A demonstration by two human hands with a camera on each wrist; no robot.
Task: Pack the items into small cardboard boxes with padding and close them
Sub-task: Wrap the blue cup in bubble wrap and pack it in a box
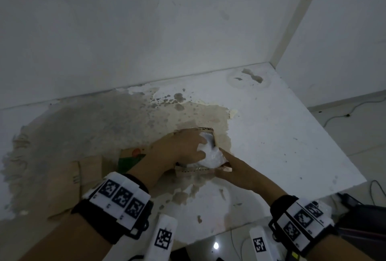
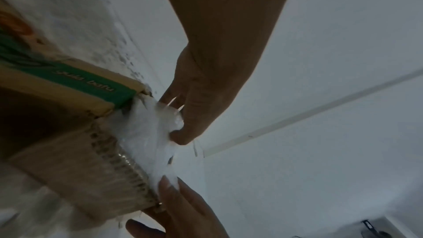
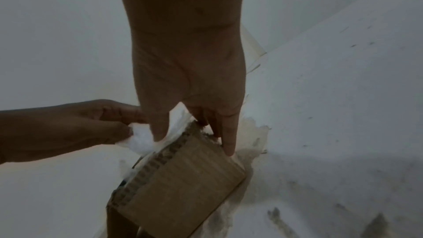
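Note:
A small brown cardboard box (image 1: pixel 194 170) (image 2: pixel 75 160) (image 3: pixel 183 178) stands open on the stained white table (image 1: pixel 271 135). White crumpled padding (image 1: pixel 211 156) (image 2: pixel 146 133) (image 3: pixel 142 138) bulges out of its top. My left hand (image 1: pixel 183 148) (image 2: pixel 190 115) (image 3: pixel 103 126) pinches the padding between thumb and fingers at the box's mouth. My right hand (image 1: pixel 234 169) (image 2: pixel 181 205) (image 3: pixel 194 106) rests at the box's right corner. Its fingers are straight against the outer wall and its thumb touches the padding. What lies under the padding is hidden.
A carton piece printed in green and orange (image 1: pixel 129 158) (image 2: pixel 87 82) lies just left of the box, beside flat brown cardboard (image 1: pixel 87 169). A white wall runs close behind. The table's right edge drops to a floor with cables (image 1: pixel 344 114).

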